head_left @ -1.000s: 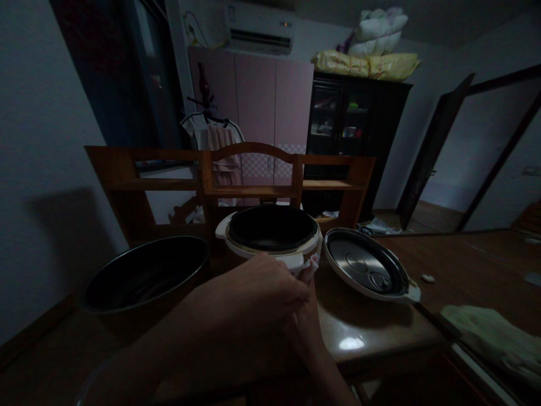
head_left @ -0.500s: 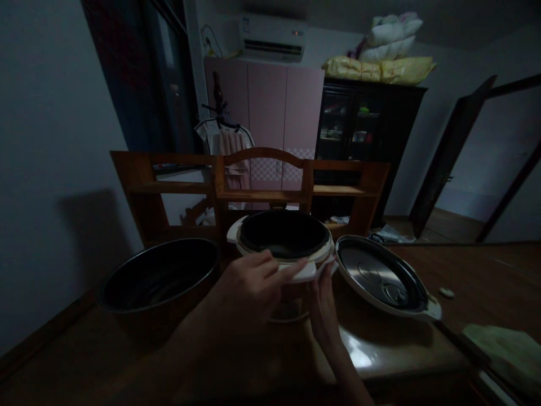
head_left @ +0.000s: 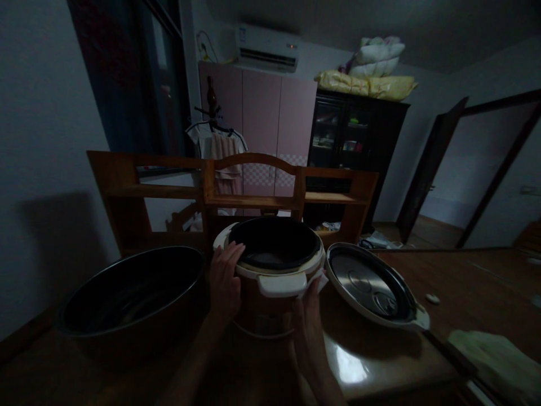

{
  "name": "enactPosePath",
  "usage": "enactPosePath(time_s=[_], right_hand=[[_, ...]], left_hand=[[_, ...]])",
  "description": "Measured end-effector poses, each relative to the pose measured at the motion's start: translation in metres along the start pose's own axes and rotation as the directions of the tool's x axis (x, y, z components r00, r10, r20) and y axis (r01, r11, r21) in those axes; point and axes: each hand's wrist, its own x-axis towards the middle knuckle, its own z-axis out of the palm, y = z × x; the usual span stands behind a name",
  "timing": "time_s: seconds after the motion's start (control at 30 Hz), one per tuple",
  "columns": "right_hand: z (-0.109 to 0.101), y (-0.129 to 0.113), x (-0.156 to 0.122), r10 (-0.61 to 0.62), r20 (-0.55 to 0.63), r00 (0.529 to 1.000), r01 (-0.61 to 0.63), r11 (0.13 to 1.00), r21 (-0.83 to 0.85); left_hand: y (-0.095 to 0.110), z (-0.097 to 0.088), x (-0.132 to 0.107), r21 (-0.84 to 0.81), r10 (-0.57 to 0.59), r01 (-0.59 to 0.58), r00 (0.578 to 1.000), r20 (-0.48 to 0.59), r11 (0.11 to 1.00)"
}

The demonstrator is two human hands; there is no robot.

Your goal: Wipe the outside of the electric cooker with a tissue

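Where the cooker [head_left: 267, 301] stands: upright on the table [head_left: 393, 361], mid-view, uncovered, dark opening facing up.
Left hand [head_left: 225, 282]: on the cooker's left front, fingers straight and together, tips over the rim [head_left: 249, 269]; can't tell if it grips or just rests.
Right hand [head_left: 307, 324]: at the right front, fingers closed narrow on a white wipe [head_left: 322, 281], up against the wall under the rim.
Handle [head_left: 283, 285]: white, sticks out front between the hands, just beside the wipe.
Pot [head_left: 135, 293]: big, dark, open top, left of the cooker; close in, left forearm passes near it.
Lid [head_left: 367, 282]: right of the cooker, tilted, metal inside showing; edge just beside the wipe, tight on the right hand's outer side.
Shelf [head_left: 253, 200]: wooden, right behind the cooker, boxes in the far side.
Right edge: green cloth [head_left: 492, 355] near the corner; small white item [head_left: 431, 299] beyond the lid's tab, too small to name.
Background: clothes [head_left: 224, 152] on hangers, pink wardrobe [head_left: 257, 113], AC [head_left: 267, 48] above, black cabinet [head_left: 359, 135] with bundles [head_left: 366, 84] on top, door [head_left: 435, 169] ajar.
Light: dim; glare on the table by the right forearm.
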Motion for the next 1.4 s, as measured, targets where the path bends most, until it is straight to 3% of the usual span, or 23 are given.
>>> enactPosePath(time_s=[0.17,0.33,0.5,0.63,0.77,0.9,1.07,1.3,1.4], right_hand=[[-0.01,-0.001,0.023,0.046,-0.031,0.998,-0.044,0.996,0.073],[0.009,0.003,-0.011,0.015,0.038,0.999,-0.017,0.999,0.049],[0.022,0.013,-0.031,-0.017,-0.029,0.999,0.017,1.0,0.015],[0.009,0.009,-0.009,0.028,0.014,1.0,-0.029,0.994,0.101],[-0.003,0.005,0.016,0.047,-0.033,0.998,-0.041,0.986,0.164],[-0.003,0.005,0.023,0.063,-0.056,0.996,-0.051,0.979,0.199],[0.006,0.0,0.014,0.112,-0.058,0.992,-0.096,0.968,0.232],[0.026,-0.011,-0.015,0.102,-0.081,0.992,-0.091,0.988,0.121],[0.029,-0.016,-0.023,0.1,-0.068,0.993,-0.094,0.992,0.082]], left_hand=[[-0.009,0.003,-0.005,-0.005,0.006,-0.006,1.0,-0.016,1.0],[-0.011,0.004,-0.006,-0.001,0.018,-0.018,0.998,-0.064,1.0],[-0.01,0.002,-0.008,0.004,-0.001,0.001,0.999,-0.04,1.0],[-0.008,0.0,-0.006,0.004,0.003,-0.002,0.999,-0.042,1.0],[-0.006,-0.001,-0.006,0.007,-0.007,0.007,0.999,-0.044,1.0],[-0.006,0.0,-0.006,-0.006,-0.01,0.01,0.999,-0.042,1.0],[-0.004,-0.002,-0.005,-0.022,-0.015,0.015,1.0,-0.026,1.0],[-0.01,0.0,-0.006,-0.009,-0.005,0.005,1.0,-0.015,1.0],[0.0,-0.001,0.0,-0.018,-0.007,0.007,1.0,-0.014,1.0]])
